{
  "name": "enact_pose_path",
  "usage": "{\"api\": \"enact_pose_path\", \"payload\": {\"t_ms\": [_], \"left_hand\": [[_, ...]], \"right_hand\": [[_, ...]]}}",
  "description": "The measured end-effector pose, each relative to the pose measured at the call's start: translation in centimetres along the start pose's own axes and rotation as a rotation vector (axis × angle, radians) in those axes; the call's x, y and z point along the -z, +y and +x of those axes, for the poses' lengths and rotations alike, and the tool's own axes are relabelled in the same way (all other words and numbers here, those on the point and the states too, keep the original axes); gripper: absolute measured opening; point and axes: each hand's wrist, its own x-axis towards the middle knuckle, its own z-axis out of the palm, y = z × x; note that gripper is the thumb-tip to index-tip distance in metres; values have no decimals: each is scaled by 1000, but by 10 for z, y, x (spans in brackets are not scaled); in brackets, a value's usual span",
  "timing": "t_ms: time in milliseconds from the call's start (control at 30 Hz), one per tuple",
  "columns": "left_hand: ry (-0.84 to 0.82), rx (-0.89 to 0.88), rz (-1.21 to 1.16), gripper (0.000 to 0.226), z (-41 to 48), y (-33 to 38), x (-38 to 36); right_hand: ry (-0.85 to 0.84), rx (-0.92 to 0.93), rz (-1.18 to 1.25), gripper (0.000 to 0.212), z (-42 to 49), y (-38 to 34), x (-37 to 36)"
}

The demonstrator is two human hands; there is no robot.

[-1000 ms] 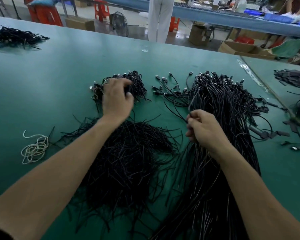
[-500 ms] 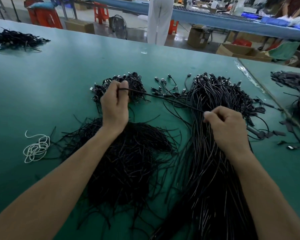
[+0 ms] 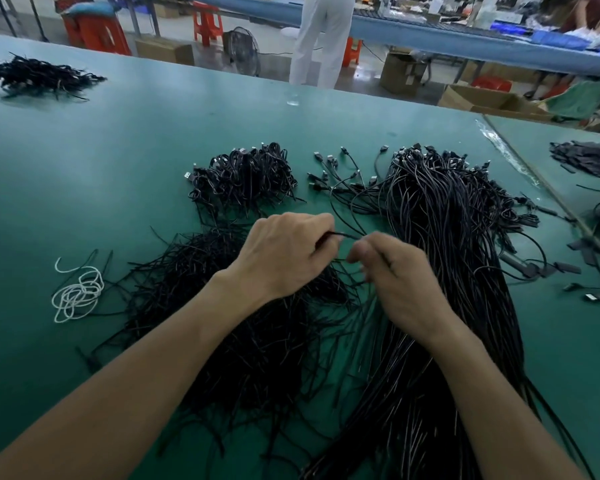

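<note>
Black cable (image 3: 343, 234) in hands; black cable heaps (image 3: 444, 237); plain teal-green table (image 3: 118, 161); white cord (image 3: 78, 294); red stools (image 3: 207, 20).

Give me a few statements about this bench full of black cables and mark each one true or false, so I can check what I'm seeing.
1. The left hand and the right hand pinch one thin black cable between them. True.
2. The white cord lies to the right of both hands. False: it lies on the left, apart from them.
3. The table is red. False: it is green.
4. A heap of coiled cables lies beyond the left hand. True.
</note>
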Motion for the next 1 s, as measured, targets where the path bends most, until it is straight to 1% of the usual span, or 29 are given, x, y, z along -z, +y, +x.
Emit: {"api": "enact_pose_path", "payload": {"t_ms": [67,133,200,233,267,300,333,367,433,467,500,533,567,600,633,667,700,733,767,833,900,967,1000], "left_hand": [[-45,90,-80,37,-3,-5,5],[-189,165,-244,49,-4,-3,12],[-377,194,-514,63,-6,6,17],[-442,202,-690,65,-7,12,19],[-491,222,-896,63,-9,18,20],[-525,254,-1113,58,-10,23,20],[-524,287,-1321,54,-12,27,21],[-478,317,-1508,50,-13,29,20],[-277,366,-1767,45,-10,31,16],[-158,401,-1831,45,-9,31,12],[-53,442,-1846,46,-8,30,7],[26,478,-1795,45,-8,28,3],[88,499,-1663,43,-8,26,-1],[129,490,-1456,40,-9,23,-3],[128,445,-1222,36,-11,21,-3],[74,382,-1022,33,-12,18,-1],[-22,326,-893,29,-14,17,2],[-124,303,-838,31,-15,18,4],[-208,324,-861,36,-16,20,6],[-314,423,-1006,46,-17,25,10],[-408,521,-1213,52,-18,26,18],[-522,569,-1499,50,-17,26,25],[-550,591,-1643,48,-16,26,27]], "right_hand": [[157,-53,110,24,4,5,6],[262,-104,203,22,9,8,12],[317,-117,193,21,13,9,13],[327,-124,170,21,14,8,12],[307,-138,146,21,15,7,10],[247,-154,127,21,15,6,7],[151,-168,123,24,13,4,3],[40,-176,137,29,10,2,0],[-140,-149,160,40,3,-2,-5],[-202,-116,144,39,0,-6,-7],[-257,-87,104,37,-2,-9,-7],[-307,-70,46,35,-4,-12,-7],[-352,-58,-9,33,-4,-14,-7],[-383,-46,-44,31,-5,-17,-5],[-389,-31,-60,29,-5,-20,-2],[-362,-15,-58,25,-4,-23,2],[-302,-4,-38,19,-3,-26,6],[-215,5,-21,12,1,-27,11],[-123,12,-12,8,5,-28,16],[9,24,24,12,12,-26,21],[69,10,158,22,15,-24,17],[105,-39,314,28,16,-23,10],[102,-66,345,29,15,-23,5]]}}
